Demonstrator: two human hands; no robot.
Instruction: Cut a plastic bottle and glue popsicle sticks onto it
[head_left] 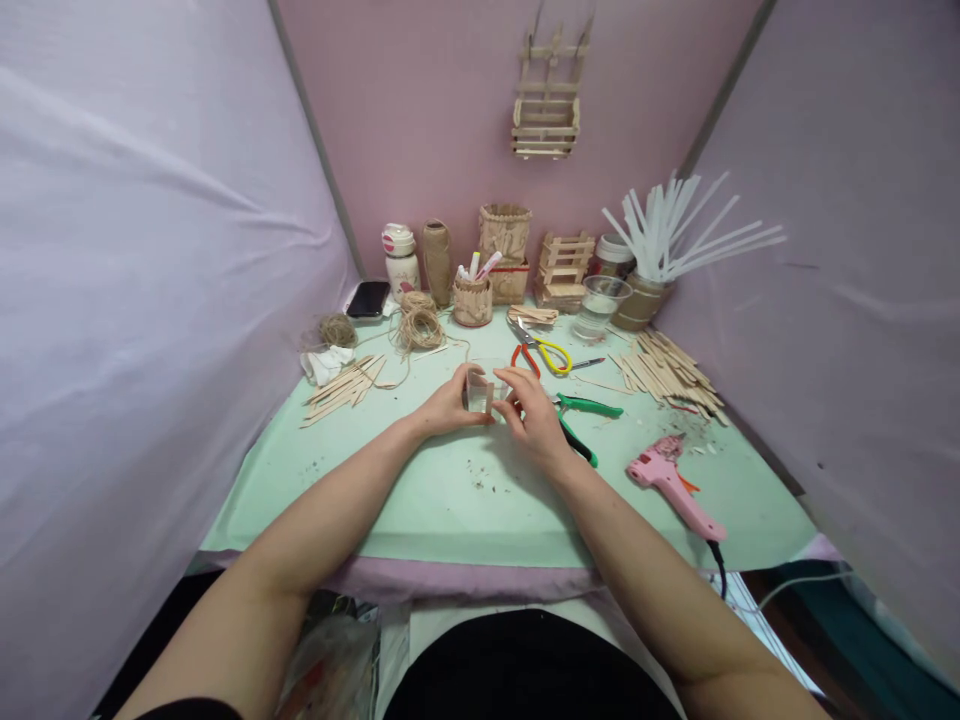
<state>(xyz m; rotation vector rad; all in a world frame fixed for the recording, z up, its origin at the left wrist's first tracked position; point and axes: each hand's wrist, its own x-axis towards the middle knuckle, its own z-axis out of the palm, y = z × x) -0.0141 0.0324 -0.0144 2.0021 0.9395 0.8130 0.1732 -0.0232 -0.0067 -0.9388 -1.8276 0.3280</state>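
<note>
Over the middle of the table, my left hand (448, 404) is closed round the left side of a clear plastic cup (477, 388). An upright short piece of flat wooden stick (489, 398) lies against the cup's side. My right hand (531, 415) has its fingers bent at the cup's right side, with fingertips at the stick piece. Part of the cup is hidden by the fingers. Just right of my right hand lie green-handled pliers (592, 406). Beyond it are scissors (553, 356) with red and yellow handles.
A pink glue gun (679, 485) with a cord lies at the right. Wooden sticks are spread right (667, 372) and left (345, 388). Twine (418, 325), a pen holder (473, 302), a clear cup of liquid (598, 310) and white glue sticks (667, 230) stand behind.
</note>
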